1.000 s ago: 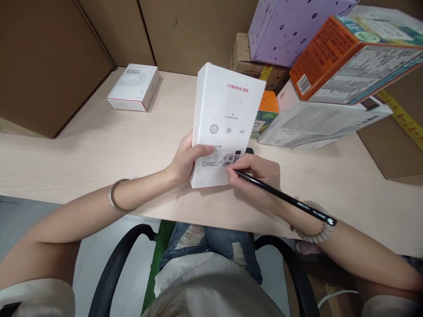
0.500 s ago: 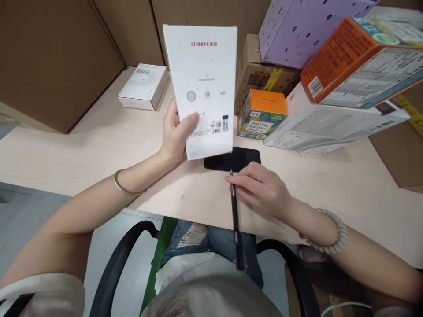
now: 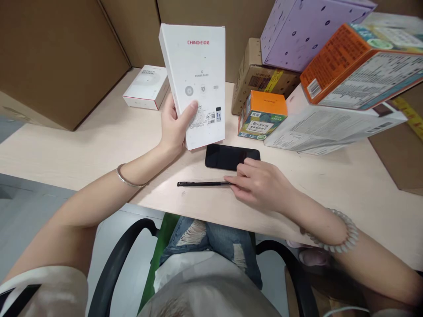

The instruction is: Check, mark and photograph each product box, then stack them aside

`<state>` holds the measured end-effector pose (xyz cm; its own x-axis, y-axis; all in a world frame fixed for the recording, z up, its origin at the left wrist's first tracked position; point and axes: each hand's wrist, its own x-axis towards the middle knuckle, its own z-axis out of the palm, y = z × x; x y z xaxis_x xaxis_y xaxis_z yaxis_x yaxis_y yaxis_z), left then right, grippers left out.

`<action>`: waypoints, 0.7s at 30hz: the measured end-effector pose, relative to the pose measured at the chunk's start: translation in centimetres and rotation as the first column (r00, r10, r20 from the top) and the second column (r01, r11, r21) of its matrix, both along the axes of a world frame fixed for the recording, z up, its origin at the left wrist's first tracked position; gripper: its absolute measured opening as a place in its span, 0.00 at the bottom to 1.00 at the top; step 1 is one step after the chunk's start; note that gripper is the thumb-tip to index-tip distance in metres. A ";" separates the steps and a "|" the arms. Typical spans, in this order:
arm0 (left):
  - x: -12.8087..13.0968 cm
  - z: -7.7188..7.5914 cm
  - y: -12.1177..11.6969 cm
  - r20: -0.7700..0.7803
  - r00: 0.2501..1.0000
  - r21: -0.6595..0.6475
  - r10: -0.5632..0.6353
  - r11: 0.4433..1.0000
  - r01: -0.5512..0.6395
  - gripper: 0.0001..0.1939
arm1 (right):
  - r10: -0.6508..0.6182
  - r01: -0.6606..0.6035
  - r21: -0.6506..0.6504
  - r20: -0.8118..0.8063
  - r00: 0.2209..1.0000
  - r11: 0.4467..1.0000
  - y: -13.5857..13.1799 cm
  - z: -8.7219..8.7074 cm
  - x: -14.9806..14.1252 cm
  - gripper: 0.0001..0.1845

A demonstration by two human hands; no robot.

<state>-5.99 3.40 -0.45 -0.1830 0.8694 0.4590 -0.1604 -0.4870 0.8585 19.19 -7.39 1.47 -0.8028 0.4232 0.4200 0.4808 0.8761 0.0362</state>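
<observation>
My left hand grips a tall white power bank box by its lower left edge and holds it upright above the table, printed face toward me. My right hand lies on the light wooden table with its fingers stretched out flat. Its fingertips touch the right end of a black pen, which lies flat and points left. A black phone lies screen up just beyond the right hand, below the raised box.
A second white power bank box lies at the back left. To the right are a small orange box, a brown carton, a purple box, a large orange box and a flat white box. Cardboard walls stand behind.
My left hand lifted the white box off the table and upright. My right hand stopped writing on it, swung the pen down and laid it flat. The phone came into view.
</observation>
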 end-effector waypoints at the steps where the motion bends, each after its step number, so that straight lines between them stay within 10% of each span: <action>1: 0.0 0.0 0.0 -0.006 1.000 0.005 0.007 1.000 -0.007 0.32 | 0.005 -0.004 -0.022 0.015 1.000 1.000 0.1 0.0 0.2 0.09; 5: 0.0 -0.2 0.1 -0.047 0.999 0.003 0.019 1.000 -0.019 0.31 | -0.046 0.044 -0.124 -0.006 0.999 0.991 0.9 -0.6 0.6 0.11; 11: 0.1 -0.2 -0.1 -0.029 0.999 -0.009 -0.030 1.000 0.030 0.30 | -0.306 0.277 -0.353 -0.028 0.952 0.894 3.6 -2.3 1.8 0.41; 15: 0.1 -0.2 0.0 -0.024 0.999 0.000 -0.039 0.999 0.039 0.30 | -0.317 0.270 -0.489 -0.015 0.948 0.830 5.1 -2.6 2.7 0.40; 21: 0.0 -0.4 0.2 0.000 1.000 0.000 -0.020 1.000 0.020 0.29 | -0.287 0.216 -0.367 -0.151 0.946 0.905 4.8 -1.8 3.0 0.37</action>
